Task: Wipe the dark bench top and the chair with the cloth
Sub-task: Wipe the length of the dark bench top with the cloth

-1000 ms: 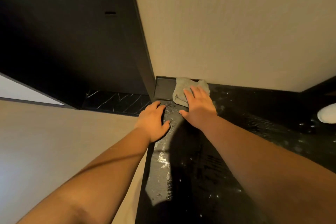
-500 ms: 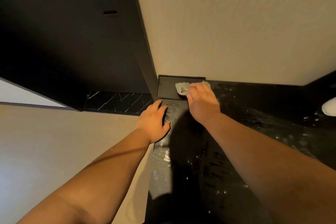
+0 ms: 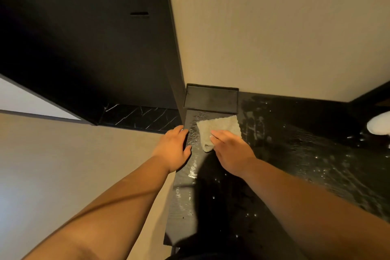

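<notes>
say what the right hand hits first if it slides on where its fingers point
Probably the fingertips of the left hand, with the cloth pushed ahead, though it might just clear them.

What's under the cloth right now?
The cloth lies on the dark bench top, near its left edge, just short of the shallow black tray. The right hand presses on its near part. The patch directly beneath is covered, so its state cannot be seen.

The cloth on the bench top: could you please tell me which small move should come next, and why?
Probably slide the cloth rightward under the right hand: it lies near the left edge of the dark bench top, while smears and droplets glisten to its right.
</notes>
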The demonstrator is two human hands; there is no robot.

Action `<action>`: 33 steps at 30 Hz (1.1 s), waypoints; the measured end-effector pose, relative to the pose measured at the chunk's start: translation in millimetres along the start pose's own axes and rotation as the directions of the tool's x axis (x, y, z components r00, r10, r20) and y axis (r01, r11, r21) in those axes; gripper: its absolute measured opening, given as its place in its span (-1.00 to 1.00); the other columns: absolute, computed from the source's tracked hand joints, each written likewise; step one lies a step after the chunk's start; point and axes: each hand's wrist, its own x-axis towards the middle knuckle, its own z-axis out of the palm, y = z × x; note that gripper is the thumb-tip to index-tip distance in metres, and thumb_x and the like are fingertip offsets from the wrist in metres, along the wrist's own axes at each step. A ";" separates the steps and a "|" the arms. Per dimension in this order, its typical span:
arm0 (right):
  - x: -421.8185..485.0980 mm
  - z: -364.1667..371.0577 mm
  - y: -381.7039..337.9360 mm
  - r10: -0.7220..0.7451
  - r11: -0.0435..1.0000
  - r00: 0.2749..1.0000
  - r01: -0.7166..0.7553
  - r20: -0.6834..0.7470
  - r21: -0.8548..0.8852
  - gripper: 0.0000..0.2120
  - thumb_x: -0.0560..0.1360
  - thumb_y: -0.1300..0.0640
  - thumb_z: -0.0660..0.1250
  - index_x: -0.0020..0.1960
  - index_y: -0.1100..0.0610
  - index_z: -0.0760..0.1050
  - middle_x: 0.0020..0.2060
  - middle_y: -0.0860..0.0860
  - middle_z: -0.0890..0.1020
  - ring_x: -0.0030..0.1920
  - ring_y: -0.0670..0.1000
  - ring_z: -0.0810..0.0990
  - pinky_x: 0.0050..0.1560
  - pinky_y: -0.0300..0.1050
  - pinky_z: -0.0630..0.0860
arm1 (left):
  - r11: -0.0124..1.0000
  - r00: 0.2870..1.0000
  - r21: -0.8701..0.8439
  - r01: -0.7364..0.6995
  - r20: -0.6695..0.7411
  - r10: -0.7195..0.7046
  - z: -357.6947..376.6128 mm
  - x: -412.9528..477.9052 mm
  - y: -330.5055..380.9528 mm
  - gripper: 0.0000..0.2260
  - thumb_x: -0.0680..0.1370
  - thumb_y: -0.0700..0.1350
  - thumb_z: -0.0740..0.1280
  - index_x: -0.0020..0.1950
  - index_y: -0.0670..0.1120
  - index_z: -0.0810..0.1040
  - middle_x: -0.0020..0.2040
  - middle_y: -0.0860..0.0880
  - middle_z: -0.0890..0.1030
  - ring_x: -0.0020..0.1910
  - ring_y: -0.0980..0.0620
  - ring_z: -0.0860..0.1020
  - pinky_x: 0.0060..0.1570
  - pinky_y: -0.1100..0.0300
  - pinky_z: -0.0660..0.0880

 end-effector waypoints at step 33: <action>14.9 5.7 34.2 -0.207 0.975 0.960 0.219 0.188 -0.047 -0.24 0.66 -0.32 -0.04 0.72 0.03 -0.08 0.71 0.00 -0.12 0.69 0.04 -0.23 0.67 0.12 -0.13 | 0.920 0.960 -0.362 0.152 -0.165 -0.224 75.1 -3.4 6.9 -0.21 0.58 0.24 0.27 0.73 0.12 0.00 0.48 -0.09 0.47 0.35 -0.13 0.53 0.27 -0.10 0.54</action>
